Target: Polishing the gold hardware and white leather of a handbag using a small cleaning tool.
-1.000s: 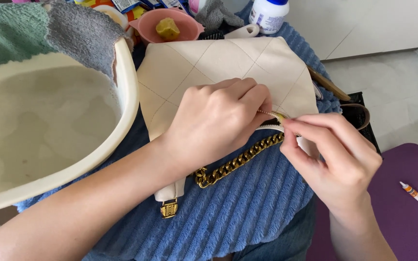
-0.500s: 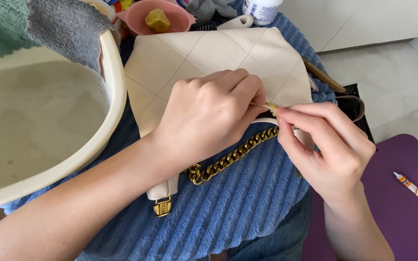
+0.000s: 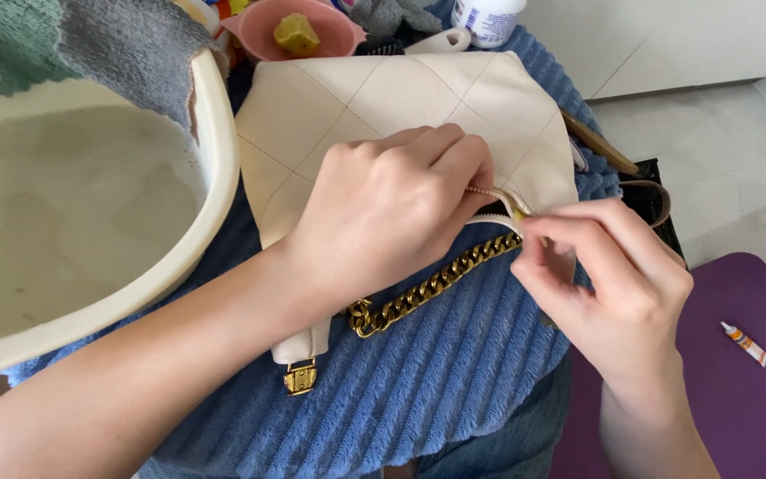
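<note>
While pressing down on the cream quilted bag (image 3: 401, 106) beside the pale basin (image 3: 214, 195) at nine o'clock, left hand (image 3: 392, 217) curled, fingers bunched on the zipper line (image 3: 489, 200). Zipper's long axis running from ten o'clock to four o'clock, gold chain (image 3: 427, 288) trailing toward seven. At three o'clock of that, right hand (image 3: 609, 284), thumb and forefinger pinching the zipper pull (image 3: 521, 215); nearer of the two to it.

cream quilted bag (image 3: 383, 106) with diamond stitching and a gold chain (image 3: 432, 286), lying on a blue ribbed towel (image 3: 454, 390); right of the towel a purple mat (image 3: 746, 408); left, a cream basin (image 3: 214, 177).
</note>
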